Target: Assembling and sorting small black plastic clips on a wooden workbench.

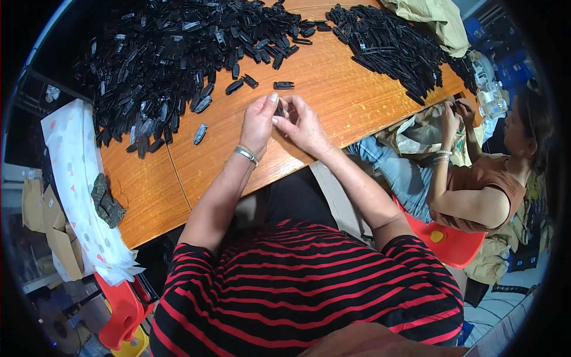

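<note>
Over the near part of the wooden table, my left hand (257,123) and my right hand (304,127) meet with fingers closed around a small black plastic piece (279,109). Fingers cover most of it, so its full shape is hidden. A black plastic clip-like part (284,85) lies just beyond my fingertips. Two more dark parts (234,87) rest to the left of it, and a shiny grey-black one (200,134) lies left of my left wrist. A large heap of such parts (172,65) spreads across the far left of the table.
Long black strips (392,47) are heaped at the far right beside a tan bag (434,24). At the right, a co-worker (476,184) sits on a red chair (449,241), hands raised at the table edge. A dark knitted glove (107,201) lies on the left, by a patterned white sheet (83,178).
</note>
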`<state>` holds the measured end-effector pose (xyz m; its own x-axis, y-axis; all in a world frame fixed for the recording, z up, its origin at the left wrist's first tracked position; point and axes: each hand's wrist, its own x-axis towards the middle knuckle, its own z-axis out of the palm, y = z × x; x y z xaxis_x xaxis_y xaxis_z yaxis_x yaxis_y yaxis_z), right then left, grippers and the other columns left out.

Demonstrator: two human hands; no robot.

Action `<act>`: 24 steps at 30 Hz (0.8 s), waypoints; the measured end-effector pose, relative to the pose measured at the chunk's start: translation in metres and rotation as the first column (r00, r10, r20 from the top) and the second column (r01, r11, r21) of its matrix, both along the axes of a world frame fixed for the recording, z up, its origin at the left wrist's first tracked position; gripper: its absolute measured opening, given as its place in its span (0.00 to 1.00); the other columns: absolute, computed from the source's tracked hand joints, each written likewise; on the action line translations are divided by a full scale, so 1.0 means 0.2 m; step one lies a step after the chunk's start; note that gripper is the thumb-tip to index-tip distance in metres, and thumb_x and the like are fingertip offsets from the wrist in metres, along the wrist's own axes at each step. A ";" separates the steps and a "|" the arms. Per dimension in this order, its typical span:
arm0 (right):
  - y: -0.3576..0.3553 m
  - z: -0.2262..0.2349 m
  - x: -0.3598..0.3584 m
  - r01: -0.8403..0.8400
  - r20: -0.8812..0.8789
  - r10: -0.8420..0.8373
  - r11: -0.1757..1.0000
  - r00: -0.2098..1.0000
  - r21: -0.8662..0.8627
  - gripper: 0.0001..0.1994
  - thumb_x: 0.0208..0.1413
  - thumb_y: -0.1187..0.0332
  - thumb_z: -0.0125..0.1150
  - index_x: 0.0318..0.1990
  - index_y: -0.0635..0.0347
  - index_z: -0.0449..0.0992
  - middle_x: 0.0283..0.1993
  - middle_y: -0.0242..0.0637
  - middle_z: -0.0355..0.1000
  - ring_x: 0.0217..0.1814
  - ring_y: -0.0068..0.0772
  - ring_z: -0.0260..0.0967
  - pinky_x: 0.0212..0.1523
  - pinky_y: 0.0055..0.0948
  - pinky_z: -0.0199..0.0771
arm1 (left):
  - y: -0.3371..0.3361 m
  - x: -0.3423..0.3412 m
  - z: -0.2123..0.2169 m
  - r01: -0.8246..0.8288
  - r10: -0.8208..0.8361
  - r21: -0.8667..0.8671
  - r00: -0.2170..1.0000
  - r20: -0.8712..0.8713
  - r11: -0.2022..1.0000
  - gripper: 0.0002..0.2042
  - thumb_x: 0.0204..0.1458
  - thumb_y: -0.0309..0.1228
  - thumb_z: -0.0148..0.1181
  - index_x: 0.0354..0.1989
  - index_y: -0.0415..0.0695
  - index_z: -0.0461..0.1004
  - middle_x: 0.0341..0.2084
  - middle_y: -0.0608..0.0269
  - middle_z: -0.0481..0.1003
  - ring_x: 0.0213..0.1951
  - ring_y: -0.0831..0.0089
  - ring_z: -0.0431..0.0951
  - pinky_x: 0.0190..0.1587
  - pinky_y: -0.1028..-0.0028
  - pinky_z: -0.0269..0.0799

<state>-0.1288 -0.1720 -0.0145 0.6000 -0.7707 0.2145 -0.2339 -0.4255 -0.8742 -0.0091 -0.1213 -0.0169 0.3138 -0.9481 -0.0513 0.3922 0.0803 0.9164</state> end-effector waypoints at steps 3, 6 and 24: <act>-0.14 0.05 -0.04 -0.163 0.054 0.154 0.948 0.987 0.275 0.17 0.51 0.61 0.64 0.42 0.65 0.71 0.29 0.38 0.73 0.28 0.24 0.71 0.26 0.24 0.71 | -0.02 0.04 0.06 -0.035 0.039 0.121 0.999 -0.026 0.992 0.16 0.60 0.42 0.49 0.30 0.42 0.71 0.21 0.70 0.71 0.22 0.83 0.68 0.25 0.83 0.64; -0.36 0.11 0.02 0.015 -0.069 -0.010 0.997 0.998 0.073 0.13 0.55 0.62 0.59 0.38 0.64 0.74 0.28 0.39 0.74 0.29 0.28 0.72 0.28 0.28 0.73 | -0.09 0.07 0.06 -0.016 -0.017 0.171 0.981 0.192 0.985 0.13 0.56 0.39 0.56 0.30 0.41 0.72 0.22 0.70 0.72 0.25 0.83 0.71 0.24 0.83 0.64; -0.79 0.10 0.38 -0.128 -0.665 -0.197 0.904 0.721 -0.407 0.10 0.47 0.70 0.56 0.38 0.56 0.79 0.40 0.47 0.75 0.44 0.48 0.73 0.44 0.41 0.74 | -0.16 0.13 0.00 -0.077 -0.023 0.044 0.248 0.968 0.996 0.11 0.46 0.26 0.55 0.38 0.51 0.79 0.26 0.57 0.72 0.31 0.61 0.75 0.35 0.65 0.71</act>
